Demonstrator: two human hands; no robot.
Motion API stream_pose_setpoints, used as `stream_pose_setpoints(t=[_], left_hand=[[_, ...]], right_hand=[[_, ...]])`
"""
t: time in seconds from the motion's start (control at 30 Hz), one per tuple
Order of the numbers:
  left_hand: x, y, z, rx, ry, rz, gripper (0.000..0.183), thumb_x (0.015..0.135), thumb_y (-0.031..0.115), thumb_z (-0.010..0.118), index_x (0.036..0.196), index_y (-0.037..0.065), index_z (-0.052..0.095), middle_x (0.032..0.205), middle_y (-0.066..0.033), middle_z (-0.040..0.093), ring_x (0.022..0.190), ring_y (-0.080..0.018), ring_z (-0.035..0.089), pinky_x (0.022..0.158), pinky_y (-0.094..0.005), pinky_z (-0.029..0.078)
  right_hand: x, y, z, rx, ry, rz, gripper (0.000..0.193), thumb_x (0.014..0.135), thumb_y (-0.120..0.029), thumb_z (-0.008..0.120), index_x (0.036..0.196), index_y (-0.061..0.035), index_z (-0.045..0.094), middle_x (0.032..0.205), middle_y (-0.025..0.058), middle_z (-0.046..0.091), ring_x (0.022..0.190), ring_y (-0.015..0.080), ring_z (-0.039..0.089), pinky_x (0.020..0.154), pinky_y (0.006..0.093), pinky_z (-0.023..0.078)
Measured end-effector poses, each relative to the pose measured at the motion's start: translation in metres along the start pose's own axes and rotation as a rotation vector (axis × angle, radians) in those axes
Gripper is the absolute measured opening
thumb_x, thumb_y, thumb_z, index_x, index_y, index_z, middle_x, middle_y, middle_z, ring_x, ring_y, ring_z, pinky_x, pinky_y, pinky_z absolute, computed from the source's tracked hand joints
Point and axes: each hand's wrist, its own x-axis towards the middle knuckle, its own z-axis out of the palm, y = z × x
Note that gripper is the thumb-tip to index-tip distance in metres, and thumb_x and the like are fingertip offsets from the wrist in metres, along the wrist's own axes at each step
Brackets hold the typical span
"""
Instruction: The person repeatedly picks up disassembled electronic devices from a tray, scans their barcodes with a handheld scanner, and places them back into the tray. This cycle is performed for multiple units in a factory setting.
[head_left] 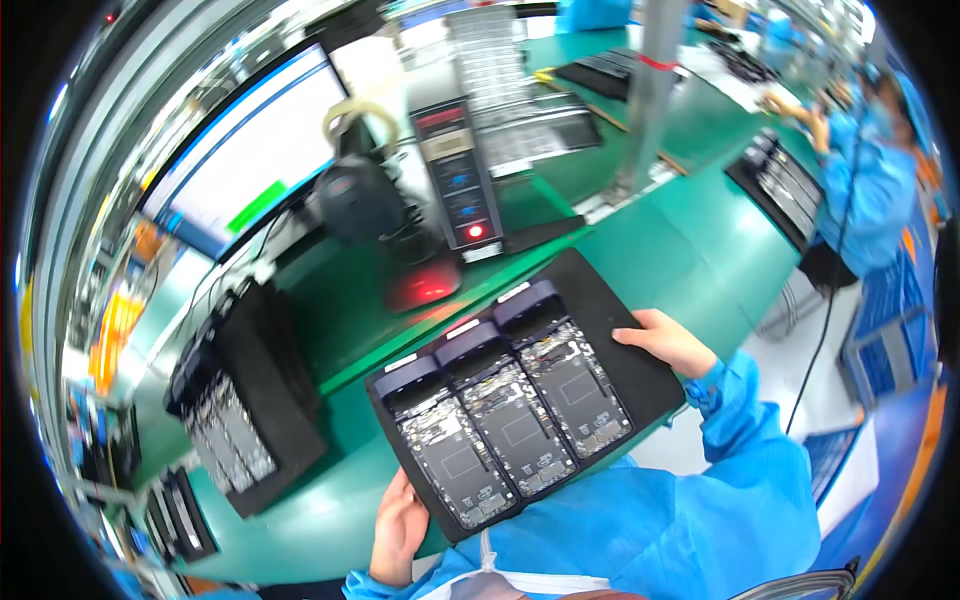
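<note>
Between my two hands is a black foam tray, tilted and close to my body. Side by side on it lie three opened phones, their circuit boards and dark batteries exposed, with a raised dark cover at the far end of each. My left hand grips the tray's near left edge, fingers curled under it. At the right edge, my right hand has its thumb on top and the other fingers hidden beneath. Blue sleeves cover both my arms.
Left on the green bench stands another black tray with opened phones. Ahead are a monitor, a black scanner on a stand and a control box with a red light. A metal post rises beyond. A co-worker in blue sits far right.
</note>
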Motion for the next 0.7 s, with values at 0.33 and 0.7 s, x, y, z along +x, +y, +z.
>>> stream_pose_setpoints(t=[0.33,0.7], left_hand=[[0.062,0.007,0.058,0.18,-0.318,-0.079,0.077,0.068,0.014,0.055,0.134,0.006,0.016,0.129,-0.0123,0.034,0.114,-0.0271,0.04,0.096,-0.0385,0.033],[0.221,-0.088,0.217,-0.161,-0.577,-0.437,0.043,0.077,0.015,0.045,0.118,0.003,0.041,0.114,-0.0104,0.049,0.105,-0.0236,0.047,0.091,-0.0392,0.034]], right_hand=[[-0.088,0.044,-0.041,0.327,0.408,-0.116,0.027,0.083,-0.008,0.046,0.108,0.0034,0.049,0.093,0.0092,0.059,0.078,0.0139,0.059,0.069,0.0255,0.048],[-0.181,0.11,-0.142,0.484,0.99,-0.394,0.024,0.083,-0.008,0.046,0.101,0.0049,0.052,0.09,0.0116,0.06,0.072,0.0153,0.061,0.064,0.0234,0.05]])
